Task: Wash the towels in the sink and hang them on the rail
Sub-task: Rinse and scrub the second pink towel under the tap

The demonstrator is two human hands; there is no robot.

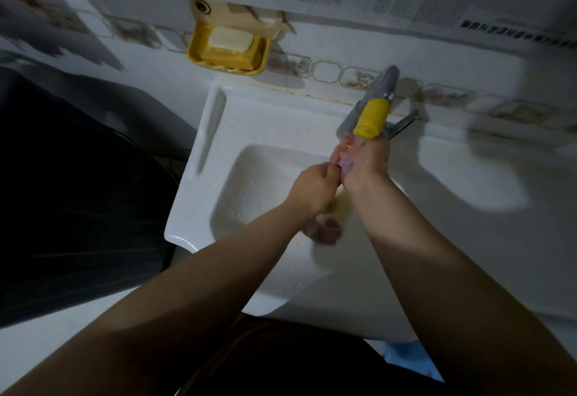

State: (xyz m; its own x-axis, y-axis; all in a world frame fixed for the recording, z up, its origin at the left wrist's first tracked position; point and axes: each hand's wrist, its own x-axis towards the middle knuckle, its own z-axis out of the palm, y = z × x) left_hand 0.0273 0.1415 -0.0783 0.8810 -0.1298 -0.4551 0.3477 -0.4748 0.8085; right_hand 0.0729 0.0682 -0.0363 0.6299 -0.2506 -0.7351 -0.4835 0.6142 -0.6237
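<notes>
Towel (pixel 345 163), seemingly gripped by both hands, over sink (pixel 199 208).

- One camera only, worn on the person's head, looking forward and steeply down over the white sink (pixel 199 208).
- It sits close: both forearms run up from the near edge to the middle of the view.
- The tiled wall (pixel 437 61) fills the far side, tilted, with the tap (pixel 373 114) right of centre.
- The wide lens bends the edges; the left side falls dark.
</notes>
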